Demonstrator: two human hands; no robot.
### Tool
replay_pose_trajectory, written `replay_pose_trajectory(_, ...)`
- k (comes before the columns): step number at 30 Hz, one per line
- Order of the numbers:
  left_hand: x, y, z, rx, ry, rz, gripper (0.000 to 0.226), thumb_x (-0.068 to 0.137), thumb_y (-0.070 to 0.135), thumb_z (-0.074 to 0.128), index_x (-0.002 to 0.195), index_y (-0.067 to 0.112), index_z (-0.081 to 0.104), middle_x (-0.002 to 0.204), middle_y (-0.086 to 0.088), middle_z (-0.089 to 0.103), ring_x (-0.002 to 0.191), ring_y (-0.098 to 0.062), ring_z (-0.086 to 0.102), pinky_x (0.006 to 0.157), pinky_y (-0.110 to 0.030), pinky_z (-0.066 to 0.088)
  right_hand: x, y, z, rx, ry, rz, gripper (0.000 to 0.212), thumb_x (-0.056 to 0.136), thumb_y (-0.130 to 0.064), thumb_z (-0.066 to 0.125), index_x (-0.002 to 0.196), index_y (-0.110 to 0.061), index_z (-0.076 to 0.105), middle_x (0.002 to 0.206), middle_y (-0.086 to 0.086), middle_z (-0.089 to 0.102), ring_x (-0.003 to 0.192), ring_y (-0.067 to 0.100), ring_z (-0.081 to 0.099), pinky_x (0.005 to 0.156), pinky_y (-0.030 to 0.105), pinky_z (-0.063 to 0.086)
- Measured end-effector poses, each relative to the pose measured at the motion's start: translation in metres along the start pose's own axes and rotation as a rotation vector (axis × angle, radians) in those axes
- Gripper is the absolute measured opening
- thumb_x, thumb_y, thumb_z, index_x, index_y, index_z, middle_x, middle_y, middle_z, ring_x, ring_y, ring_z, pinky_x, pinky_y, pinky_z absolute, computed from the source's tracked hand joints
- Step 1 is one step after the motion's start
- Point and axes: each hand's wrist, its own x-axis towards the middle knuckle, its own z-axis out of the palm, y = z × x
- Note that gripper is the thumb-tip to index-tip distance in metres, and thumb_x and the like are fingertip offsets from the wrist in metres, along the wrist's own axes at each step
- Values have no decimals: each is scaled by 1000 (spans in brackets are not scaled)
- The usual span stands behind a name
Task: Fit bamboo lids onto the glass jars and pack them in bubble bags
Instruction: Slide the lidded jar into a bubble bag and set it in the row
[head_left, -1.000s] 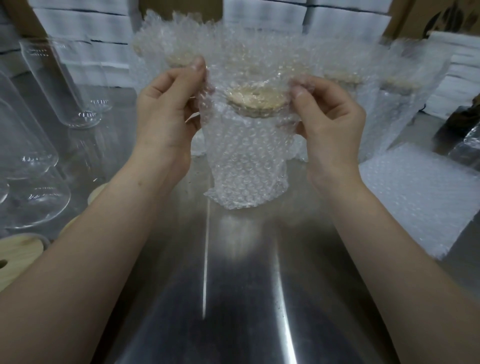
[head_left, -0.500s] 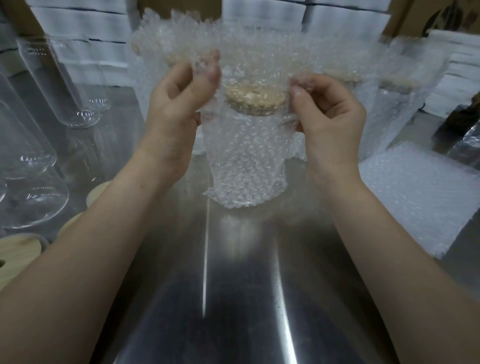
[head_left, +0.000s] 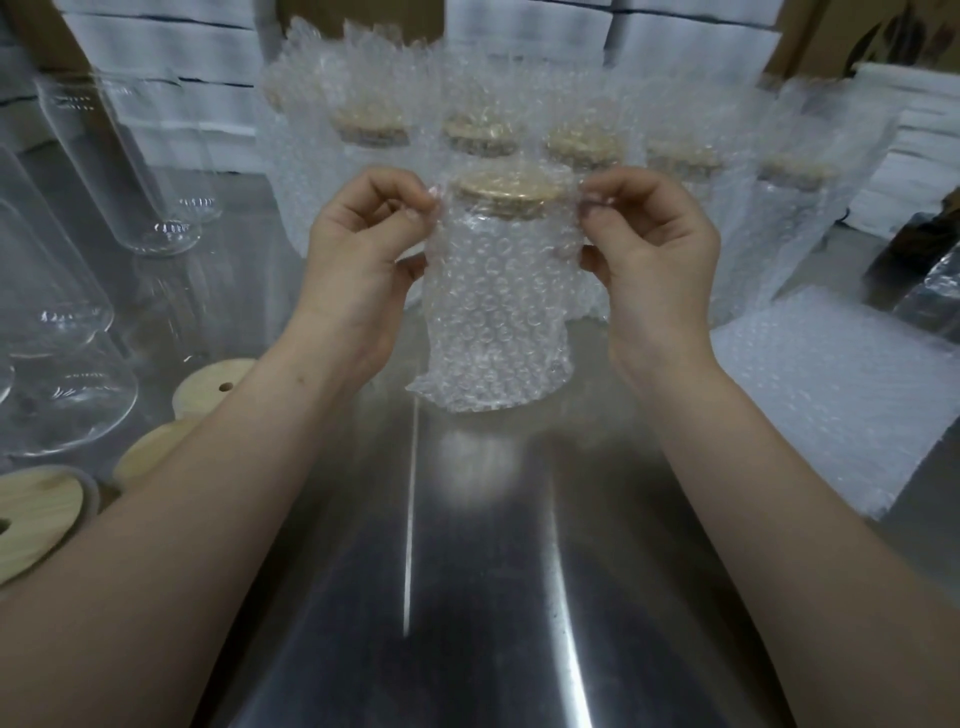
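A glass jar with a bamboo lid (head_left: 501, 188) stands inside a bubble bag (head_left: 493, 317) at the middle of the steel table (head_left: 467, 571). My left hand (head_left: 358, 260) pinches the bag's top left edge beside the lid. My right hand (head_left: 649, 254) pinches the top right edge. The bag's top flap is folded down over the lid. Several bagged jars with lids (head_left: 582, 143) stand in a row behind it. Bare glass jars (head_left: 119, 171) lie at the left, and loose bamboo lids (head_left: 39, 514) lie at the near left.
A stack of flat bubble bags (head_left: 831, 384) lies on the right of the table. White cartons (head_left: 171, 57) are piled along the back. A dark object (head_left: 924, 249) sits at the far right edge.
The bag's tall upper part, held up a second ago, has been folded down over the lid. Both hands have dropped to lid level and now pinch the bag's corners.
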Motion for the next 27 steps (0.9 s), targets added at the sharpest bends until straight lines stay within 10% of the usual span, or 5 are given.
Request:
replay_pose_trajectory(8,-4,-7,-1,-76,-98,-202,17,86,28,60,85,31,77,91,10,68,96,-12,62,82,-25,48,-4,10,0,-136,43,-30,19,91,-1,58,83,-17,65,70,-10,60,66,-1,54,65,18,45)
replay_pose_trajectory(13,-3,-4,-3,-57,-53,-170,6,69,20,77,69,25,76,77,12,70,76,-4,65,68,-22,50,-10,9,6,-100,-19,-32,15,91,-22,57,76,-19,61,56,-20,49,58,-3,44,58,15,37)
replay_pose_trajectory(17,0,-3,-6,-42,-56,-142,27,69,9,75,78,21,52,78,5,61,70,-6,61,63,-24,46,-10,11,8,-15,-58,37,15,86,-26,57,89,-13,64,69,-17,60,69,1,56,64,18,45)
replay_pose_trajectory(21,2,0,-6,172,-145,-130,66,56,27,82,117,26,55,131,-3,56,124,-18,53,102,-34,44,-7,16,9,102,-93,152,27,86,-24,52,103,-7,65,94,-1,68,96,14,63,86,30,49)
replay_pose_trajectory(27,-6,0,3,312,-279,-116,73,58,31,82,124,17,55,110,3,72,107,-16,68,90,-28,52,-9,18,18,179,-155,202,27,96,-22,44,99,-17,70,98,2,73,99,17,67,86,33,53)
